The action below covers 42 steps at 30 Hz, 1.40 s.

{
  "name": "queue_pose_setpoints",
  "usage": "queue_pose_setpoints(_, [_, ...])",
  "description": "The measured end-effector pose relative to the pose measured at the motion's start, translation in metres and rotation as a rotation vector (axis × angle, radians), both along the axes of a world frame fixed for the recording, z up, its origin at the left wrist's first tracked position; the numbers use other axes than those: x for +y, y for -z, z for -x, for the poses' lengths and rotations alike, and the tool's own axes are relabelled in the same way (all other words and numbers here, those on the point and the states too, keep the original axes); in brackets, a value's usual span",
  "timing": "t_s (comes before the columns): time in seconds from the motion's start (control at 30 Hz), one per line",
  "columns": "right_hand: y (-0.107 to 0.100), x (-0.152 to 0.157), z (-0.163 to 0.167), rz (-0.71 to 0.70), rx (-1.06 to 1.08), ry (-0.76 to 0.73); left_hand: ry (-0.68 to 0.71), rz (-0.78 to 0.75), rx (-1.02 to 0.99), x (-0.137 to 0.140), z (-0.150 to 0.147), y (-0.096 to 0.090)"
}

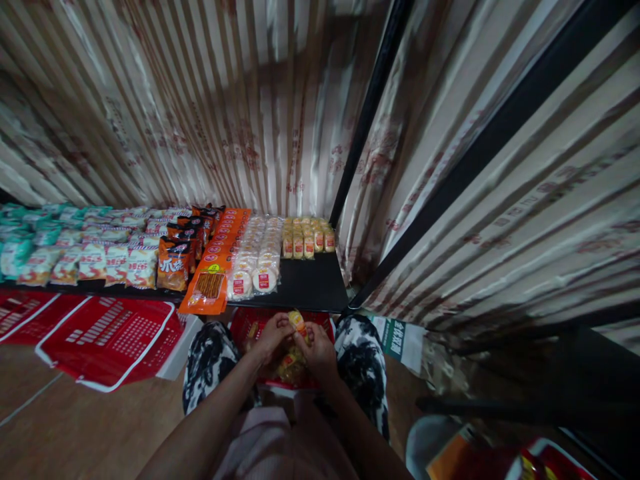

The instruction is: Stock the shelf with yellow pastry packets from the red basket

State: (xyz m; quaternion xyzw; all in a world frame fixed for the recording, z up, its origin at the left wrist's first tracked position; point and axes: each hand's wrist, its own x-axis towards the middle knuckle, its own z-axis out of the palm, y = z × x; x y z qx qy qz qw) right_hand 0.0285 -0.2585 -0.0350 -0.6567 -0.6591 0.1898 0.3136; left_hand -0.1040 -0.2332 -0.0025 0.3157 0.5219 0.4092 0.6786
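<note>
Packets (pixel 142 267) along the shelf (pixel 313 283), sheeting (pixel 225 100) behind, basket (pixel 241 322) in front between knees (pixel 360 353)

A shop, it seems: packaged snacks (pixel 143 267) line a black shelf (pixel 315 283) (red shopping baskets (pixel 150 327) sit below).

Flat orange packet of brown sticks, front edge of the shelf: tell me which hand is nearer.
Left. The left hand is right of the flat orange packet and lower in the picture; the right hand is farther right, past the left.

Both bare forearms (pixel 220 407) reach forward and converge; the left hand (pixel 271 337) and right hand (pixel 321 352) nearly meet between spread knees (pixel 359 353), fingers curled and pinching.
</note>
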Motion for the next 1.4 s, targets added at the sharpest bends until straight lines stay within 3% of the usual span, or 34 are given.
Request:
queue_pose_setpoints(0.3, [-0.011,0.010,0.001,-0.047,0.116,0.031,-0.080,-0.040,-0.026,0.011,-0.010,-0.007])
queue_pose_setpoints(0.53, [-0.020,0.019,-0.004,-0.010,0.149,0.030,-0.154,-0.077,0.073,0.026,-0.020,0.002])
queue_pose_setpoints(1.0, [-0.042,0.039,-0.013,-0.014,0.126,0.117,-0.086,-0.240,0.253,0.051,-0.038,-0.011])
queue_pose_setpoints(1.13, [-0.042,0.046,-0.016,-0.018,0.122,0.151,-0.110,-0.188,0.264,0.054,-0.043,-0.016])
queue_pose_setpoints(1.4, [-0.038,0.062,-0.021,0.010,0.140,0.202,-0.103,-0.211,0.254,0.064,-0.052,-0.006])
